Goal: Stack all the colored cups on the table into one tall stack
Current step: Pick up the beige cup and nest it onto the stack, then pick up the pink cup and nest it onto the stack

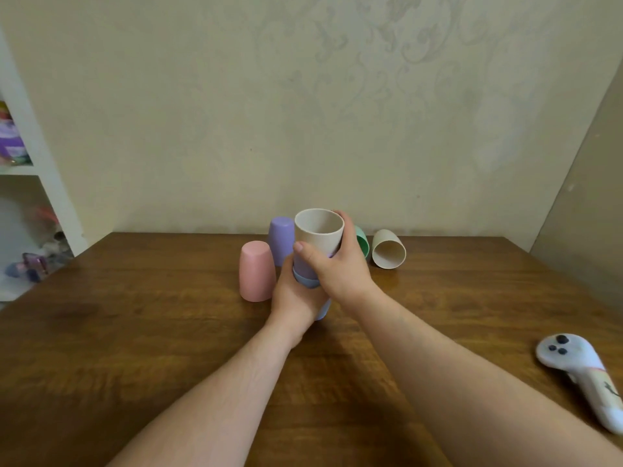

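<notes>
A stack of cups stands at the middle of the wooden table [135,332]: a beige cup [318,230] on top, mouth up, nested in a purple cup [302,268], which sits in a light blue cup [323,310]. My right hand [337,267] wraps the beige cup's side. My left hand [293,298] grips the lower cups. To the left a pink cup [256,271] and a purple cup [280,239] stand upside down. To the right a green cup [362,241] lies partly hidden behind my right hand, beside a beige cup [388,249] on its side.
A white sock-like toy [580,375] with dark dots lies near the table's right edge. A patterned wall rises just behind the table. A white shelf [30,170] with toys stands at the far left.
</notes>
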`<state>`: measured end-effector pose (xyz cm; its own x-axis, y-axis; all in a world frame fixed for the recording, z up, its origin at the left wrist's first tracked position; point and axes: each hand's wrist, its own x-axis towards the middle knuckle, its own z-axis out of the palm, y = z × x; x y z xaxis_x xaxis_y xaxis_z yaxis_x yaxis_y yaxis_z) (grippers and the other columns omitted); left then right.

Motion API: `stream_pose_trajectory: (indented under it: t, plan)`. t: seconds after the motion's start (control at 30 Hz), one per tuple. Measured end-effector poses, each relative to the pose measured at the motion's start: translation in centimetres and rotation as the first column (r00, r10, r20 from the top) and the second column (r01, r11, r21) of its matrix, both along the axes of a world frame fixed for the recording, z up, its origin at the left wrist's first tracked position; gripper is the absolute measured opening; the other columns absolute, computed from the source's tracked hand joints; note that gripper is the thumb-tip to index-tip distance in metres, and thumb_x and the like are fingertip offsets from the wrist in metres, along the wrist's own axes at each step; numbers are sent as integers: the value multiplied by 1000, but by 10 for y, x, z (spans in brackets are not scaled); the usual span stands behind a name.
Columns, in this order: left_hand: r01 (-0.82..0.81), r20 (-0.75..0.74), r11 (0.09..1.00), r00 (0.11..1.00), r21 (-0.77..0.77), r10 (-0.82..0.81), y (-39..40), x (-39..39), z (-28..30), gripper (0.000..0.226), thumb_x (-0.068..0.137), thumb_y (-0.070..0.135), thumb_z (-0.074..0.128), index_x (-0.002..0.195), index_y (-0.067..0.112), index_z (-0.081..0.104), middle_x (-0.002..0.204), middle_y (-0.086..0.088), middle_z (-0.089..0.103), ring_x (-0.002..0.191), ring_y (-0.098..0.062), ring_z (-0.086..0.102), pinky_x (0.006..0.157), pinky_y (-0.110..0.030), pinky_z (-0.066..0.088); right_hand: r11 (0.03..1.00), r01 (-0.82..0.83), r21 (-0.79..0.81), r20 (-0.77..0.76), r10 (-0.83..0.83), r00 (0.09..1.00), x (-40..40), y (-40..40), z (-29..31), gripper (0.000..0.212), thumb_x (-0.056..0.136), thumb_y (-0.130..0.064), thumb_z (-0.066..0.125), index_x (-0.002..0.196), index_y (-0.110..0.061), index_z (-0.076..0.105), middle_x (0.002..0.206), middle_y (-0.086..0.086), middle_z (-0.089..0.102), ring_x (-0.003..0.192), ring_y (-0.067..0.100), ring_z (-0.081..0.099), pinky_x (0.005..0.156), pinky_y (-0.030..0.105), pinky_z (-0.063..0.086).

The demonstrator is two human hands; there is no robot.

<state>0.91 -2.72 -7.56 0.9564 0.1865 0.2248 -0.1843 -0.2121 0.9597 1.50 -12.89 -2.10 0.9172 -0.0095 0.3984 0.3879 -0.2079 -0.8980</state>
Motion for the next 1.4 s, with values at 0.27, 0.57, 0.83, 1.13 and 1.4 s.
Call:
stream_pose_trajectory:
  t: [0.27, 0.57, 0.83, 1.13, 1.4]
  plan:
    - [228, -43, 969, 973, 92, -225, 30, -18, -16, 84, 77, 14, 93, 144, 44, 53, 131, 21, 73, 120, -1, 71, 100, -27, 60, 1000, 6, -9, -17, -6, 1000, -4, 0, -39, 77, 69, -45, 92, 134, -43, 50, 124, -16, 69, 118, 10, 68, 102, 46, 58]
    - [-352, 373, 131, 825, 927, -423, 139, -1, 36, 42, 66, 5, 79, 104, 23, 79, 117, -6, 70, 108, -32, 63, 85, -45, 58, 999, 29, 18, 29, -29, 999, -14, 10, -71, 64, 92, -40, 81, 143, -41, 42, 129, -34, 61, 119, -9, 59, 90, 5, 44]
    - [-391, 85, -535, 857, 749, -508, 131, 55, 15, 19, 95, 27, 67, 107, 32, 81, 131, -14, 74, 129, -52, 61, 118, -67, 38, 999, 45, -16, 53, -45, 998, -17, 8, -71, 71, 92, -38, 82, 144, -48, 35, 134, -35, 56, 121, -15, 56, 91, 2, 42]
    - [-238, 216, -186, 968, 953, -127, 145, 30, 33, 55, 78, 35, 84, 131, 35, 68, 129, -6, 64, 117, -39, 55, 93, -51, 38, 998, 52, -31, 59, -50, 997, -13, 8, -76, 67, 94, -37, 79, 146, -43, 37, 130, -33, 57, 117, -14, 57, 87, 0, 41]
    - [-83, 67, 513, 997, 855, 50, 135, 12, 22, 102, 74, 69, 85, 163, 46, 41, 158, 7, 52, 143, -29, 50, 113, -45, 45, 998, 59, -33, 63, -57, 996, -14, 9, -75, 68, 93, -39, 79, 145, -45, 36, 132, -35, 55, 118, -17, 55, 88, -1, 39]
